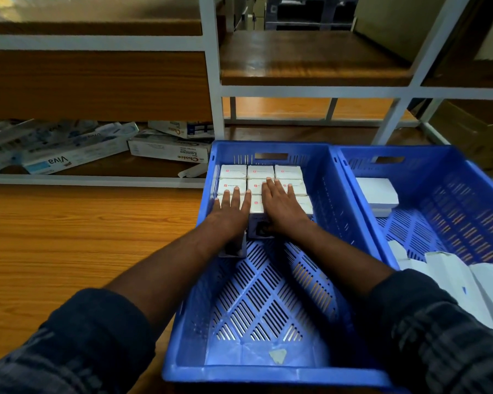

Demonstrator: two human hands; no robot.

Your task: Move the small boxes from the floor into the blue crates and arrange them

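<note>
Small boxes [261,180]: white, red-marked, sitting in a tight three-by-three block at the far end of the nearer blue crate [256,371].
Left hand [230,211]: you are laying it flat on the block's near-left boxes, fingers straight and slightly spread, clamped on nothing.
Right hand [281,207]: you are resting it palm-down on the block's near-right boxes, fingers extended and a little apart; your thumb is hanging over the block's near face.
Nearer blue crate: its slotted floor is lying bare between the block and you.
Second blue crate [444,172]: touching the nearer crate's right wall, holding loose white boxes [377,196].
Shelving [211,89]: standing beyond the nearer crate, cartons [77,155] lying on its low left shelf.
</note>
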